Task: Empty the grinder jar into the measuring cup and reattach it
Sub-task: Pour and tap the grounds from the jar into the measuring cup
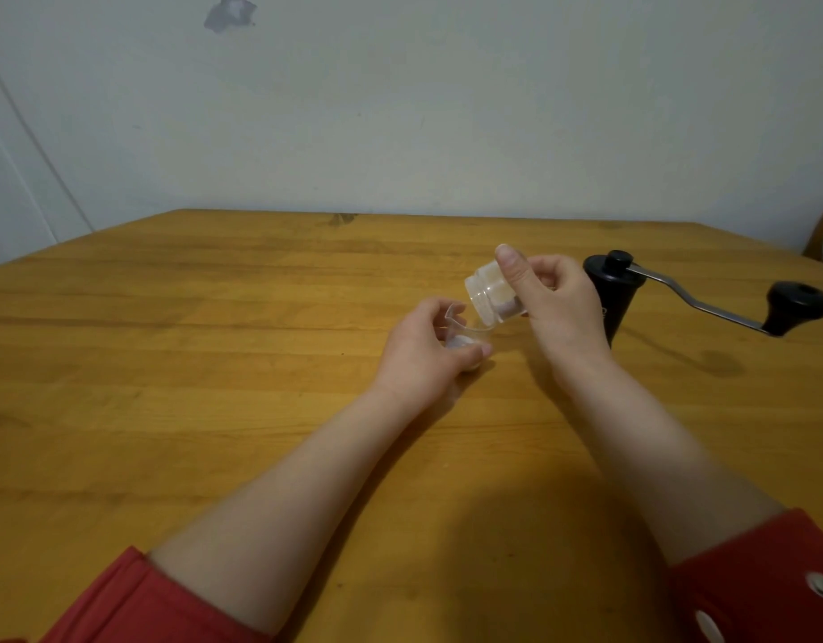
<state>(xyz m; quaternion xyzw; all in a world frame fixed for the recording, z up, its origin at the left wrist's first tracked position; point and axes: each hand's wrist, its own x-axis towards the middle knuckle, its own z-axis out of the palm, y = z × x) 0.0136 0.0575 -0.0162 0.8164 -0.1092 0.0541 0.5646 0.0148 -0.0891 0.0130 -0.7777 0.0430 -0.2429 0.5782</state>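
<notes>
Pouring is judged under way in the head view: right hand [556,299] grips the clear grinder jar [488,294], tilted mouth-down over the measuring cup [465,334], which the left hand [423,352] steadies on the table [214,317]. Next: carry the jar right to the black grinder body [614,294] and screw it on squarely.

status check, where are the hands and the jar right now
Left hand steadying measuring cup on table. Right hand tipping grinder jar over its rim. Grinder body upright behind. Nothing in the way.
</notes>
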